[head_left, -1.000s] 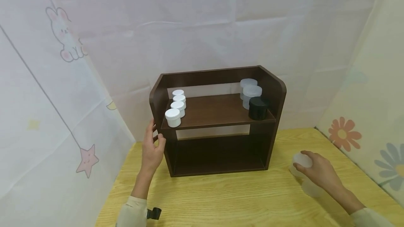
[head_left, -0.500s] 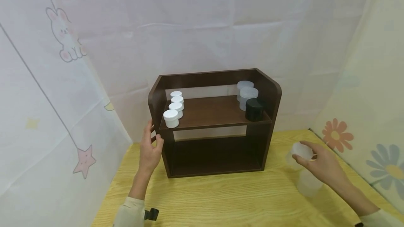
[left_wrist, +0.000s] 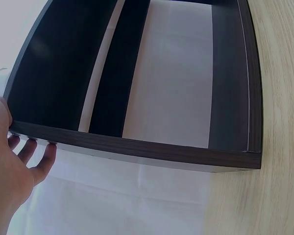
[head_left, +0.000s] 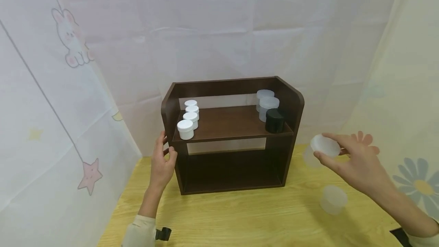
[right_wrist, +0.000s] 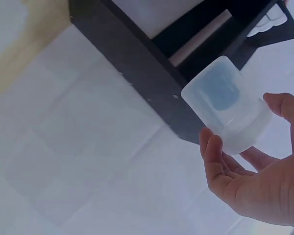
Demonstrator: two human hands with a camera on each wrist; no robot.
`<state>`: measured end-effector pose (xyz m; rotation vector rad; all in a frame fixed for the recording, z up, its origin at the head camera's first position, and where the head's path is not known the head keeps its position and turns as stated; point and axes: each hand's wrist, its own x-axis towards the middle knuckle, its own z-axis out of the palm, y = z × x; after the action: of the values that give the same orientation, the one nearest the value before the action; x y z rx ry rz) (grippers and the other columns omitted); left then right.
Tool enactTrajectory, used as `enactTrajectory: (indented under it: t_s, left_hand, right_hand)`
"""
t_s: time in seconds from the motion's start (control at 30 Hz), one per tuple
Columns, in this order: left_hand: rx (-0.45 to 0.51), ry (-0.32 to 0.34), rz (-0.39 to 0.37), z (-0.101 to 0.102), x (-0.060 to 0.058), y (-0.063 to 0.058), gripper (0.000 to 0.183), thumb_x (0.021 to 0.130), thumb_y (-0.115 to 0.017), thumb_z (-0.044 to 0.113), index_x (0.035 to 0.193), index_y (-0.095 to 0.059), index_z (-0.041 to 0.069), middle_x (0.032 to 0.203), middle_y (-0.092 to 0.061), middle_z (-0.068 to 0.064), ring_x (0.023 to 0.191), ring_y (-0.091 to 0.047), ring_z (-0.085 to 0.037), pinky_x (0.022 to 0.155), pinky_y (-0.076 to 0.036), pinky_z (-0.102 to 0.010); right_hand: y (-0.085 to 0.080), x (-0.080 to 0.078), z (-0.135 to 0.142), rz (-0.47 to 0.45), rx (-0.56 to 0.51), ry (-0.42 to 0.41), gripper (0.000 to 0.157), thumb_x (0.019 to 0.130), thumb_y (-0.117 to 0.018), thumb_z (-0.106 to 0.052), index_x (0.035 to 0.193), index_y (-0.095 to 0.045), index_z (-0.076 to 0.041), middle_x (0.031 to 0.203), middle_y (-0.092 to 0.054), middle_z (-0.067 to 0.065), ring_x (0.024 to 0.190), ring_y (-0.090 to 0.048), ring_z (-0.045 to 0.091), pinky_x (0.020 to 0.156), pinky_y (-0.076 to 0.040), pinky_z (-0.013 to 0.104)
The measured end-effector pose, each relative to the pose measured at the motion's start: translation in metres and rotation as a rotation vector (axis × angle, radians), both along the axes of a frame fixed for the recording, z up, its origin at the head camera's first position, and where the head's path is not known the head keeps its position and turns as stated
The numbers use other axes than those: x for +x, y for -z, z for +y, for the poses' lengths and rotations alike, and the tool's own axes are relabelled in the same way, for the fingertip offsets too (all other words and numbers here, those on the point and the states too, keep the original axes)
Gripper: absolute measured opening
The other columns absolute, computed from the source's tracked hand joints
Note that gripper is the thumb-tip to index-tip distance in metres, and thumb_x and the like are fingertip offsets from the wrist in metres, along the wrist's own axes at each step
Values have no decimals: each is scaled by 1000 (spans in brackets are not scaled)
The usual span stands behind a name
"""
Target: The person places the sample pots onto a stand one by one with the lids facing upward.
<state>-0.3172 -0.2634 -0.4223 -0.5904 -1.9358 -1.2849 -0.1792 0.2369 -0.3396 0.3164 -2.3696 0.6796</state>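
Note:
My left hand (head_left: 162, 167) grips the left side panel of a dark brown two-tier wooden shelf (head_left: 228, 125). In the left wrist view its fingers (left_wrist: 45, 164) curl behind the panel edge and the thumb lies on the other side. Off to the shelf's right, my right hand (head_left: 360, 165) pinches a frosted translucent jar (head_left: 324, 146) around its lid, above the table. The right wrist view shows this jar (right_wrist: 224, 100) clearly, beside the shelf's outer side. A second translucent jar (head_left: 333, 200) stands on the table below the right hand.
Several small white-lidded jars (head_left: 186, 129) line the upper tier's left. At its right, two translucent jars (head_left: 268, 109) stand behind a black jar (head_left: 274, 121). The yellow wood-grain table (head_left: 240, 216) meets cloth-covered walls (head_left: 219, 26) behind and at both sides.
The right hand has lifted the translucent jar off the table, leaving the second jar standing there. The left hand keeps its place on the shelf. The head view has shifted slightly.

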Motion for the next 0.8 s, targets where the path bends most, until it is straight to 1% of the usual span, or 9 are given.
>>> enactTrajectory:
  t_s: [0.07, 0.1, 0.2, 0.3, 0.37, 0.4, 0.5, 0.67, 0.8]
  left_hand:
    - [4, 0, 5, 0, -1, -2, 66, 96, -51, -3, 159, -34, 9, 156, -40, -6, 132, -47, -33, 94, -50, -54]
    - [7, 4, 6, 0, -1, -3, 66, 96, -51, -4, 159, -34, 9, 156, -40, -6, 132, -47, -33, 94, -50, -54]
    - [17, 17, -8, 0, -2, -4, 67, 96, -51, -4, 159, -34, 10, 156, -40, -5, 133, -46, -32, 94, -50, -54]
    - [28, 32, -19, -1, 0, -2, 67, 96, -51, -5, 159, -35, 12, 155, -41, -5, 133, -46, -30, 94, -50, -54]
    - [31, 27, -26, -1, 4, -3, 67, 95, -51, -7, 158, -36, 9, 154, -43, -8, 132, -47, -31, 93, -50, -55]
    - [35, 25, -24, 0, 5, -2, 67, 95, -51, -8, 158, -37, 9, 152, -44, -9, 131, -48, -32, 93, -50, -55]
    - [41, 24, -9, 4, 12, -7, 66, 93, -51, -13, 155, -38, 3, 149, -47, -16, 129, -50, -36, 91, -50, -58]
    - [42, 39, 27, 10, 21, -19, 65, 91, -50, -16, 154, -38, -2, 147, -48, -21, 127, -50, -39, 89, -51, -60]
    - [38, 33, 32, 8, 22, -23, 64, 92, -50, -15, 153, -38, -3, 145, -48, -22, 126, -51, -41, 88, -51, -61]
  right_hand:
    - [-12, 1, -8, 14, 15, 11, 55, 81, -88, -24, 132, -67, -12, 117, -68, 16, 84, -67, 35, 62, -32, 44]
    - [-18, 2, -12, 26, 22, 16, 56, 81, -88, -26, 132, -68, -14, 117, -68, 15, 85, -66, 30, 62, -27, 44]
    - [-32, 2, -25, 58, 22, 30, 55, 79, -89, -30, 130, -70, -19, 115, -71, 8, 85, -62, 18, 64, -30, 48]
    - [-47, 0, -40, 48, 15, 13, 55, 81, -88, -32, 131, -69, -20, 116, -71, 5, 86, -64, 15, 53, -37, 38]
    - [-57, -6, -51, 31, 8, -33, 53, 82, -87, -31, 131, -69, -17, 117, -70, 7, 87, -66, 22, 47, -41, 30]
    - [-62, -10, -56, 22, 5, -59, 53, 83, -86, -30, 131, -68, -15, 117, -70, 9, 88, -66, 26, 49, -43, 27]
    - [-78, -27, -70, 2, 5, -132, 50, 85, -84, -27, 130, -68, -10, 114, -70, 9, 88, -67, 28, 65, -45, 17]
    - [-103, -67, -91, -77, 52, -178, 50, 90, -78, -37, 131, -66, -10, 114, -69, 8, 90, -69, 24, 69, -50, 31]
    - [-111, -105, -107, -151, 59, -190, 53, 92, -75, -41, 133, -64, -9, 118, -66, 13, 98, -67, 30, 74, -53, 44]
